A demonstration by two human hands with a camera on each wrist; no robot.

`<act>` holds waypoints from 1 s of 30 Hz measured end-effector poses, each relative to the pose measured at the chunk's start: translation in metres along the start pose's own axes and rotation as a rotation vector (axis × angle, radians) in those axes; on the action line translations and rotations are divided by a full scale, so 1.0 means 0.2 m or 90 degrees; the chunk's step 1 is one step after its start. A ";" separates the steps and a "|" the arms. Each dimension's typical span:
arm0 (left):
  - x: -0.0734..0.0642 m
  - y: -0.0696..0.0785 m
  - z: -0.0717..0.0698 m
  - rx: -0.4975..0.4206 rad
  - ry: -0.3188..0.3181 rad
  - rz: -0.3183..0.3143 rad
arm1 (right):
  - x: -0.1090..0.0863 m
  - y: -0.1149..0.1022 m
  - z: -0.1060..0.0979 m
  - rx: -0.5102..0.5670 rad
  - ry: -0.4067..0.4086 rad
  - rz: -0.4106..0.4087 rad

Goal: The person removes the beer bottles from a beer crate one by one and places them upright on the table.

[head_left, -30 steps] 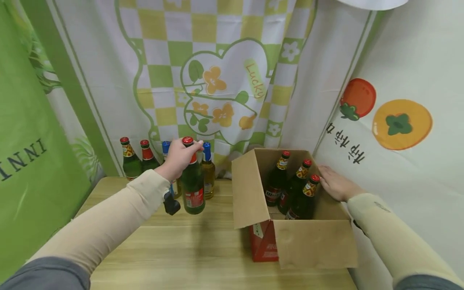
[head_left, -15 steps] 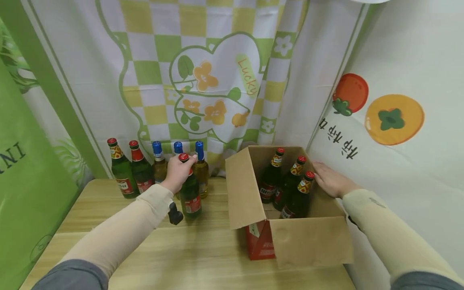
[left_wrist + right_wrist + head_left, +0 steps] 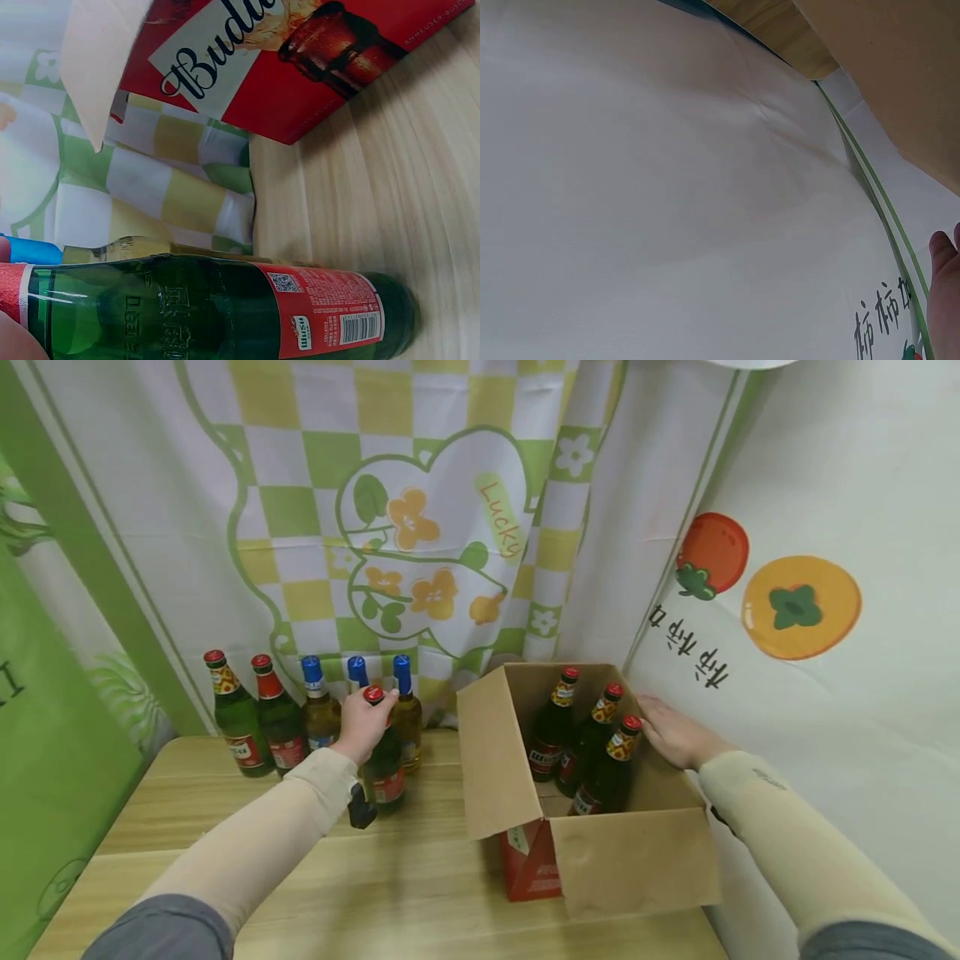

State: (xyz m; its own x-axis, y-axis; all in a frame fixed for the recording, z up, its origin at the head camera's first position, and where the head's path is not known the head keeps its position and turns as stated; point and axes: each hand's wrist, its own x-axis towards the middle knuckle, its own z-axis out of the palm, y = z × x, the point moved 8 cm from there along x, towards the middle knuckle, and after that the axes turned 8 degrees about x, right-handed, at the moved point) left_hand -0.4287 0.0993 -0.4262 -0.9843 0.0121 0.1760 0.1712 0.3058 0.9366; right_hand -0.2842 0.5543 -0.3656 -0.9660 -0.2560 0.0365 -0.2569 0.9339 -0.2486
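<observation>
My left hand (image 3: 363, 727) grips the neck of a green beer bottle (image 3: 387, 777) with a red cap, fingers wrapped just below the cap. That bottle stands upright close in front of the blue-capped bottles; its red back label (image 3: 330, 311) with a barcode shows in the left wrist view. On the right, my right hand (image 3: 678, 733) rests with straight fingers along the right edge of an opened cardboard box (image 3: 637, 864). Inside the box stand three green beer bottles (image 3: 546, 727) with red caps and patterned neck labels.
Left of the held bottle stand two green red-capped bottles (image 3: 238, 718). Three blue-capped bottles (image 3: 322, 714) line the back, partly hidden by my left hand. Box flaps (image 3: 498, 752) stick out to the left and front. A curtain (image 3: 450, 468) hangs behind the wooden table (image 3: 420, 893).
My left hand has lowered the bottle in front of the others. My right hand stays on the box edge. The head view has shifted, so the scene slides left.
</observation>
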 end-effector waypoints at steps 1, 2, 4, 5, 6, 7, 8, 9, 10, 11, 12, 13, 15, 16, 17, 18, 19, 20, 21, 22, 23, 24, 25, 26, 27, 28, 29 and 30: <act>0.00 -0.01 0.00 0.000 -0.001 -0.006 | 0.00 0.00 0.00 0.001 -0.001 0.001; 0.00 -0.02 0.01 -0.001 -0.003 -0.010 | 0.00 0.00 0.00 0.001 0.000 0.000; 0.00 -0.03 0.02 0.001 -0.006 -0.015 | 0.01 0.00 0.00 0.001 0.001 -0.003; 0.00 -0.03 0.02 0.003 -0.007 -0.016 | 0.01 0.00 0.00 0.002 0.001 -0.003; 0.01 -0.04 0.03 0.004 -0.008 -0.016 | 0.01 0.00 0.00 0.002 0.001 -0.003; 0.01 -0.04 0.03 0.005 -0.007 -0.016 | 0.01 0.01 0.00 0.002 0.002 -0.004; 0.01 -0.04 0.03 0.006 -0.008 -0.015 | 0.00 0.01 0.00 0.003 0.003 -0.006; 0.02 -0.04 0.04 0.010 -0.007 -0.014 | 0.00 0.01 0.00 0.004 0.003 -0.007; 0.02 -0.04 0.04 0.011 -0.007 -0.013 | 0.00 0.01 0.00 0.007 0.003 -0.006; 0.02 -0.04 0.04 0.013 -0.007 -0.012 | 0.00 0.01 -0.01 0.009 0.004 -0.006; 0.02 -0.04 0.04 0.016 -0.007 -0.011 | 0.00 0.01 -0.01 0.009 0.003 -0.003; 0.02 -0.04 0.05 0.020 -0.009 -0.010 | 0.00 0.01 -0.01 0.010 0.003 -0.002; 0.03 -0.04 0.06 0.024 -0.018 -0.010 | 0.00 0.01 -0.01 0.010 0.000 0.003; 0.04 -0.03 0.06 0.029 -0.023 -0.009 | 0.00 0.01 -0.01 0.010 -0.001 0.003; 0.04 -0.03 0.06 0.033 -0.031 -0.008 | 0.00 0.01 -0.01 0.010 -0.002 0.003; 0.05 -0.03 0.06 0.038 -0.038 -0.005 | 0.01 0.01 -0.01 0.009 -0.002 0.004; 0.05 -0.02 0.06 0.046 -0.042 0.000 | 0.01 0.01 -0.02 0.011 -0.002 0.003; 0.06 -0.02 0.06 0.056 -0.044 0.006 | 0.01 0.01 -0.02 0.011 -0.002 0.004; 0.06 -0.01 0.06 0.068 -0.045 0.012 | 0.01 0.01 -0.03 0.012 -0.004 0.006; 0.06 0.00 0.05 0.081 -0.044 0.019 | 0.01 0.01 -0.03 0.012 -0.004 0.007; 0.07 0.00 0.05 0.089 -0.045 0.024 | 0.01 0.01 -0.03 0.013 -0.006 0.010; 0.07 0.00 0.05 0.101 -0.045 0.028 | 0.01 0.02 -0.03 0.013 -0.008 0.013; 0.07 0.00 0.05 0.112 -0.044 0.033 | 0.01 0.02 -0.03 0.013 -0.010 0.016; 0.07 0.00 0.05 0.118 -0.046 0.034 | 0.01 0.02 -0.03 0.013 -0.012 0.019; 0.07 -0.01 0.05 0.123 -0.048 0.036 | 0.01 0.03 -0.02 0.011 -0.015 0.019; 0.06 -0.02 0.05 0.127 -0.053 0.038 | 0.01 0.03 -0.01 0.011 -0.016 0.019; 0.05 -0.03 0.05 0.133 -0.058 0.039 | 0.00 0.03 0.00 0.012 -0.018 0.021; 0.04 -0.05 0.05 0.145 -0.066 0.043 | 0.00 0.03 0.00 0.013 -0.019 0.021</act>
State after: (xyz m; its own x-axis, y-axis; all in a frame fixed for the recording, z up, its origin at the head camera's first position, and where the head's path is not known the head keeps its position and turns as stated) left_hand -0.4388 0.1066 -0.4372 -0.9722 0.1333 0.1924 0.2337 0.5070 0.8296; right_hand -0.2859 0.5589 -0.3676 -0.9727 -0.2322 -0.0006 -0.2235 0.9367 -0.2694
